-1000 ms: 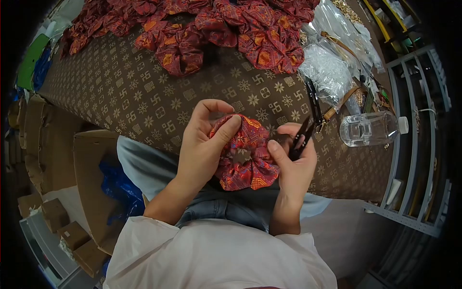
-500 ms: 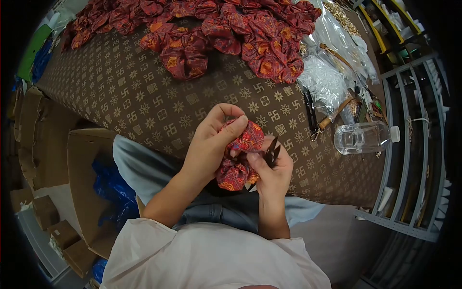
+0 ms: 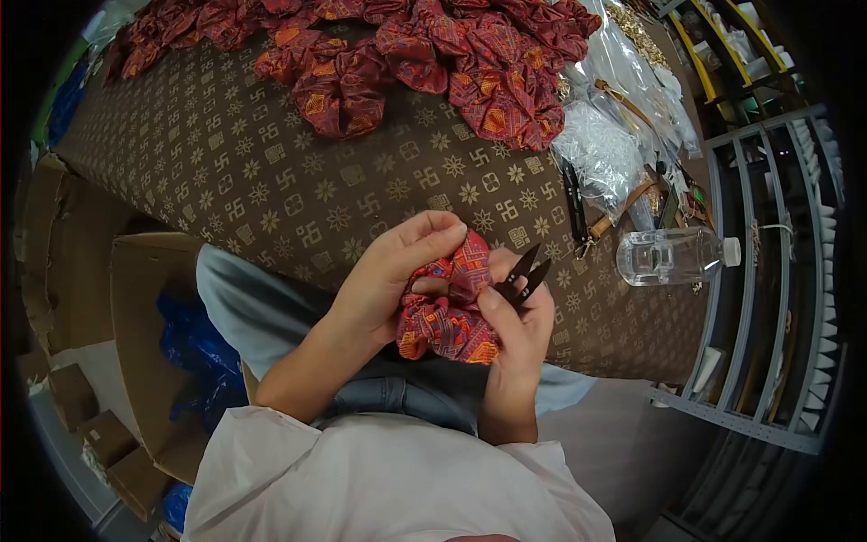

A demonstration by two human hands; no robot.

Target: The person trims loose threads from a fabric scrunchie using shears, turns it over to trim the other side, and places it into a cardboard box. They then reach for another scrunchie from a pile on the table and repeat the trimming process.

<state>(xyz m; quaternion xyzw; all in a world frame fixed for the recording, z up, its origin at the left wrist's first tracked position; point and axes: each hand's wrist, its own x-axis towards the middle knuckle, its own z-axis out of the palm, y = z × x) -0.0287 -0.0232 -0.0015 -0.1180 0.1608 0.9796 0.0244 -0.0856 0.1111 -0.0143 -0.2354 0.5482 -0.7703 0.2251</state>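
A red patterned scrunchie point(image 3: 447, 330) is held above my lap, between both hands. My left hand point(image 3: 397, 266) pinches its upper edge with thumb and fingers, and a finger shows through the ring's opening. My right hand point(image 3: 519, 330) grips the scrunchie's right side with the thumb on top. Dark thread snips point(image 3: 524, 278) are tucked in the same right hand, blades apart and pointing up and right. Part of the right fingers is hidden behind the cloth and snips. A heap of similar scrunchies point(image 3: 339, 99) lies across the far side of the brown patterned cloth point(image 3: 352, 190).
To the right, a clear plastic bottle point(image 3: 673, 257) lies on its side. Behind it are a bag of clear bits point(image 3: 601, 154) and straps. A metal rack point(image 3: 754, 262) stands at the right edge. An open cardboard box point(image 3: 140, 298) with blue plastic point(image 3: 203, 361) is at left.
The scrunchie has turned and opened out, showing more of its lower band. The snips' blades now show more plainly, spread apart. The whole view has shifted slightly.
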